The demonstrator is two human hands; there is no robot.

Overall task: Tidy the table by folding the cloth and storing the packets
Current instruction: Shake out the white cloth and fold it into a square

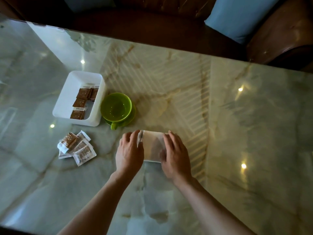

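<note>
A small white cloth [151, 145], folded into a compact rectangle, lies on the marble table just ahead of me. My left hand [129, 152] rests flat on its left edge, fingers slightly spread. My right hand [175, 154] presses on its right edge. To the left, several brown-and-white packets [76, 146] lie in a loose pile on the table. Further back, a white plastic bin [64, 99] holds several more brown packets [81, 102] along its right side.
A green cup on a green saucer [117, 108] stands right of the bin, just beyond the cloth. The glossy marble table [237, 133] stretches wide to the right. A brown leather sofa with a blue cushion [237, 19] sits past the far edge.
</note>
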